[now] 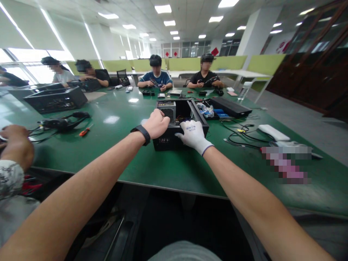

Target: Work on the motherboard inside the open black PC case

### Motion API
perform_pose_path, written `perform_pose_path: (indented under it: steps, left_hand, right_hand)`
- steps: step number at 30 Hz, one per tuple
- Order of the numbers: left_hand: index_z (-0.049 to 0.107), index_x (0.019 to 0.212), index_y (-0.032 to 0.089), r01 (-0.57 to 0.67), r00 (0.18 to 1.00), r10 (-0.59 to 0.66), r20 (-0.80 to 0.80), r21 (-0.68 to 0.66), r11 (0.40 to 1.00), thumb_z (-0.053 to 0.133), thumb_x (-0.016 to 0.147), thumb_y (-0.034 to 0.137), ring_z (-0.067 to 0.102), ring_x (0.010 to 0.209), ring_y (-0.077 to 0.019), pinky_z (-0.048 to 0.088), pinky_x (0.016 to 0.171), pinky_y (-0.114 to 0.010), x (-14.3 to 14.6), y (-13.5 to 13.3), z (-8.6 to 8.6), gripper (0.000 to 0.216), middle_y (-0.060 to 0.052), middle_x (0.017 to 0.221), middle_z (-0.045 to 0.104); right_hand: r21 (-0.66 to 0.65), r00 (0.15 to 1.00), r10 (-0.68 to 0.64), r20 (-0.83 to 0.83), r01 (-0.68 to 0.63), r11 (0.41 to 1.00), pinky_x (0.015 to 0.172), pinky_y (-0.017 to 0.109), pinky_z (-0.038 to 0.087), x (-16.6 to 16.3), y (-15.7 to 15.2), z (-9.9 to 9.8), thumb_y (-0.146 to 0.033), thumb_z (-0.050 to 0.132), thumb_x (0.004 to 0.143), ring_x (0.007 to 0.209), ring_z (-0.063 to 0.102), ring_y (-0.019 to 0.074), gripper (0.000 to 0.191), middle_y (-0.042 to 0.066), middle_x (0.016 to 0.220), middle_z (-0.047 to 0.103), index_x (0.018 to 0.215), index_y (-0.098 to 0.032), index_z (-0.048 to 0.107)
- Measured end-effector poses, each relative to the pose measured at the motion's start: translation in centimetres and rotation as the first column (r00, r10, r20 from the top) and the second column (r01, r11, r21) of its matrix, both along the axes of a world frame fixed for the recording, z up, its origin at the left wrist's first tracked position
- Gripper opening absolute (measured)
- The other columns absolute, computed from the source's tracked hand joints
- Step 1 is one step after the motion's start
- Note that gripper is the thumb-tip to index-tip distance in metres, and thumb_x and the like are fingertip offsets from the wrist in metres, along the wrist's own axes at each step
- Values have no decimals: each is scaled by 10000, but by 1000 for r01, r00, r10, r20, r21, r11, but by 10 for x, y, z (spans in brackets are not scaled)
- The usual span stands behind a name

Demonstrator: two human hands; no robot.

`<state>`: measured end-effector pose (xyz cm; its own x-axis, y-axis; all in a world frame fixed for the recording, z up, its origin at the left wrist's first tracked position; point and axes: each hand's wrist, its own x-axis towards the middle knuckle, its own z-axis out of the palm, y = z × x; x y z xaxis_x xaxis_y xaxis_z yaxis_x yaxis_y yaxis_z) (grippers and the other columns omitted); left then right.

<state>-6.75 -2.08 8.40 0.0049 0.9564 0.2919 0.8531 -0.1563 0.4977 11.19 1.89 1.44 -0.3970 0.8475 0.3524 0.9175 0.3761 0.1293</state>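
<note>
A black computer case [174, 143] lies on the green table in front of me, its open side facing up. Inside, at its left, sits a grey power supply [167, 107] with a round fan grille. Bare, with a dark band at the wrist, my left hand [157, 124] is closed at the case's near left edge, against the power supply; its fingertips are hidden. My right hand [192, 134], in a white glove, grips the near wall of the case, fingers over the rim and thumb outside. Some cables show within the case.
Right of the case are a long black panel [227, 106], black cables [236, 135] and a white box [273, 132]. An orange-handled screwdriver [85, 132], a dark headset-like bundle [63, 122] and another case [56, 99] lie left. Several people sit around the table; one's arm [19, 145] is close at left.
</note>
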Motion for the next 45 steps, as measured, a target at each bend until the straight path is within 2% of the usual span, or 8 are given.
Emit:
perform_pose_path:
  steps: [5,10,14,17,21,26,33,45]
  left_hand:
    - [525,1189,126,83,948,-111,-300,-105,991,499,877,302,599,1055,-242,472,939,-360,16,-8,0,359,-164,1165,572]
    - [625,1157,126,114,789,-247,-563,-261,959,546,883,358,654,1021,-240,493,899,-314,32,-7,-9,367,-158,1134,637]
    - [713,1016,141,171,665,-413,-622,-412,895,627,827,348,675,993,-242,517,853,-290,43,-5,-24,293,-131,1041,722]
    - [743,994,138,136,625,-443,-642,-470,872,689,770,320,691,964,-260,537,821,-306,53,-9,-30,294,-139,1034,737]
    - [777,976,150,54,572,-474,-669,-546,836,812,636,285,685,1006,-300,531,888,-325,67,-13,-31,368,-137,1013,748]
    - [772,1025,135,19,534,-519,-667,-605,796,883,530,333,690,997,-309,539,891,-319,73,-7,-44,545,-156,1057,744]
    - [757,1064,136,-31,598,-431,-676,-557,830,894,480,326,700,973,-304,559,844,-324,59,13,-71,629,-170,1060,742]
    - [750,1088,137,-47,558,-465,-687,-585,809,910,449,380,681,1028,-321,554,852,-309,58,17,-81,702,-176,1104,727]
  right_hand:
    - [43,1000,21,-5,-21,999,753,379,262,14,-58,-3,-600,494,887,936,525,283,449,133,1014,640,1032,-185,589]
    - [55,998,57,-2,-56,997,718,369,231,28,-119,-2,-589,547,869,886,513,265,406,98,944,634,987,-203,592]
    - [41,996,80,-37,-78,996,722,365,225,38,-160,-2,-552,607,849,862,504,255,366,73,904,619,996,-218,602]
    - [5,994,86,-69,-86,996,718,365,221,45,-185,-3,-538,635,834,839,496,250,344,64,875,607,962,-220,609]
    - [-27,990,98,-98,-101,994,709,370,219,51,-210,-4,-515,660,817,826,490,251,329,60,868,609,970,-226,623]
    - [-36,989,101,-109,-106,994,697,369,213,53,-221,-5,-512,663,807,801,480,244,310,63,859,617,932,-229,637]
    - [-36,987,112,-118,-117,992,708,374,214,52,-219,-7,-519,655,814,824,482,249,333,60,873,611,981,-232,630]
    - [-18,986,114,-122,-117,993,704,376,206,52,-219,-7,-526,656,808,828,468,252,340,62,874,609,978,-233,618]
